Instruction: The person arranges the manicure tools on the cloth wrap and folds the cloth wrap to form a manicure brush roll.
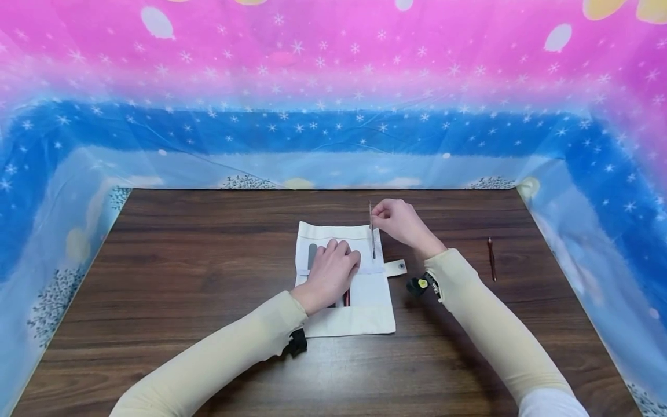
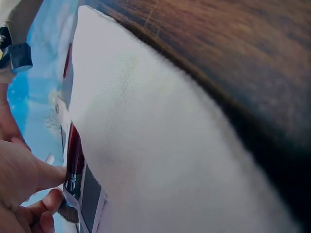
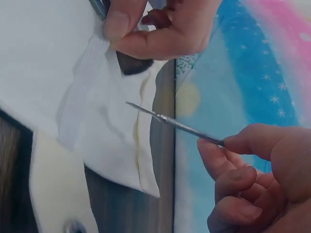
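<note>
A white fabric tool roll (image 1: 371,319) lies unfolded on the table with a white band (image 3: 81,92) across its middle. Over it, my left hand (image 1: 335,269) pinches that band between thumb and forefinger. Beside those fingertips a brush (image 2: 75,150) with a dark red handle sits in the roll, its dark bristles showing past the hand. A flat grey tool (image 1: 312,255) lies in the roll to its left, partly hidden by the hand. At the roll's upper right, my right hand (image 1: 401,223) pinches one end of a thin metal tool (image 3: 180,125) with a knurled grip, its narrow tip pointing toward the roll.
A closing strap (image 1: 396,268) with a snap sticks out from the roll's right side. Farther right, a slim brown tool (image 1: 491,259) lies on the wooden table (image 1: 182,260). A patterned cloth (image 1: 333,133) hangs around the table's back and sides.
</note>
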`<act>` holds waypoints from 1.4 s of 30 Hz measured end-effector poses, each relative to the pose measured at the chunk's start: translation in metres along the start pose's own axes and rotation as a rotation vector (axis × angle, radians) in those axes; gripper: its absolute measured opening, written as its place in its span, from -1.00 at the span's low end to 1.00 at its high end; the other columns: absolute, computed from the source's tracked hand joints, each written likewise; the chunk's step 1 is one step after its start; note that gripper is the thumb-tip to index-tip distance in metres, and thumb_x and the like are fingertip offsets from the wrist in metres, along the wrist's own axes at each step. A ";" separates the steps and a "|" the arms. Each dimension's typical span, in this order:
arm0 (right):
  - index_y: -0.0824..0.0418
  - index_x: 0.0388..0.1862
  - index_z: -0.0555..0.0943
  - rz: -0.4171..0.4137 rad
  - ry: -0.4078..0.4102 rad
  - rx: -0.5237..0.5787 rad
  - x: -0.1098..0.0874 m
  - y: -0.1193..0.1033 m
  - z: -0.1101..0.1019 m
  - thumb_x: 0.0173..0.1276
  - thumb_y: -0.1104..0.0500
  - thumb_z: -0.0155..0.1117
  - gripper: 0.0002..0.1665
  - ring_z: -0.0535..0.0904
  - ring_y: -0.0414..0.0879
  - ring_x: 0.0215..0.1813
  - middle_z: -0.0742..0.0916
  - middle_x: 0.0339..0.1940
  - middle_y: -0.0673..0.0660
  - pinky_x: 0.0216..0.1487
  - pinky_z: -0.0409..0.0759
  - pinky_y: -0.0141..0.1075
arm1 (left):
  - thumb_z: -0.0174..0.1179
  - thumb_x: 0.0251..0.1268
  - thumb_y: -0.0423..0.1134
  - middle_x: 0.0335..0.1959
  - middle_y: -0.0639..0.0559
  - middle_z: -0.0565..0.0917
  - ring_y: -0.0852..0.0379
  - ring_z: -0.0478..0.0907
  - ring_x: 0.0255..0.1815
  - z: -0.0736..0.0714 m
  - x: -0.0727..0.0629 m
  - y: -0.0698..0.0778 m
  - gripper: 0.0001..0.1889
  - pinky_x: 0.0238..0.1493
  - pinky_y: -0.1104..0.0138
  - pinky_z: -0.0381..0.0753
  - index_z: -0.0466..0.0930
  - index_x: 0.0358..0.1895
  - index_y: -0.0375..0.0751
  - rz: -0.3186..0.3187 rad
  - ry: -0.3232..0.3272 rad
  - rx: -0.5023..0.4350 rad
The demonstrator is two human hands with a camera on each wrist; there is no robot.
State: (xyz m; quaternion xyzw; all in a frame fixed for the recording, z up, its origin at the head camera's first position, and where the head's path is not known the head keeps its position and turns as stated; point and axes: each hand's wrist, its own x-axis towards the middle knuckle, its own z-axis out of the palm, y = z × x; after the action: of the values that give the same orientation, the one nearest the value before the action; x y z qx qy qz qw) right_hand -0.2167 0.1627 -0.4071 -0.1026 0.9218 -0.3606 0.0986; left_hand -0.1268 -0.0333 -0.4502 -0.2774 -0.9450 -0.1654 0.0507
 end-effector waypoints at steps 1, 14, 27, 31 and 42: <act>0.26 -0.02 0.68 0.002 -0.007 0.009 0.001 0.000 0.002 0.52 0.14 0.25 -0.78 0.66 0.05 -0.14 0.78 -0.18 0.18 -0.13 0.54 -0.15 | 0.26 0.50 -0.30 -0.30 0.00 0.56 -0.04 0.42 -0.20 0.000 0.000 0.000 -0.88 -0.21 0.10 0.41 0.63 -0.30 -0.09 -0.001 -0.001 0.000; 0.28 0.05 0.68 0.008 -0.087 0.157 0.006 0.007 0.023 0.60 0.08 0.19 -0.69 0.64 0.04 -0.11 0.82 -0.21 0.11 -0.09 0.52 -0.17 | 0.28 0.48 -0.29 -0.27 -0.01 0.56 -0.03 0.40 -0.18 0.003 -0.001 0.000 -0.91 -0.22 0.14 0.36 0.66 -0.27 -0.08 0.005 0.032 0.001; 0.25 0.00 0.70 -0.011 -0.083 0.192 0.001 0.011 0.028 0.59 0.07 0.22 -0.72 0.56 -0.04 -0.29 0.82 -0.23 0.11 -0.24 0.49 -0.25 | 0.26 0.51 -0.27 -0.25 -0.01 0.57 -0.04 0.41 -0.16 0.003 -0.002 -0.002 -0.90 -0.19 0.10 0.38 0.67 -0.26 -0.08 0.004 0.032 -0.011; 0.26 0.02 0.69 -0.013 -0.095 0.211 0.000 0.012 0.026 0.60 0.07 0.21 -0.71 0.54 -0.07 -0.31 0.82 -0.21 0.10 -0.26 0.49 -0.28 | 0.25 0.51 -0.27 -0.24 -0.02 0.57 -0.05 0.41 -0.14 0.004 -0.001 -0.002 -0.90 -0.18 0.10 0.38 0.67 -0.26 -0.07 0.002 0.030 -0.007; 0.36 0.07 0.67 0.005 -0.177 0.351 0.000 0.015 0.027 0.64 0.11 0.15 -0.66 0.22 -0.21 -0.67 0.80 -0.25 0.13 -0.57 0.23 -0.38 | 0.26 0.51 -0.25 -0.22 -0.02 0.58 -0.05 0.42 -0.13 0.004 -0.001 -0.003 -0.91 -0.17 0.10 0.39 0.66 -0.25 -0.09 -0.004 0.019 -0.007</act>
State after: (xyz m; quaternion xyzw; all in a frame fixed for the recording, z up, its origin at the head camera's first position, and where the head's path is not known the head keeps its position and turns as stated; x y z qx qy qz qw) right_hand -0.2112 0.1561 -0.4372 -0.1129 0.8329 -0.5050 0.1964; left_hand -0.1275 -0.0348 -0.4552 -0.2739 -0.9445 -0.1716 0.0585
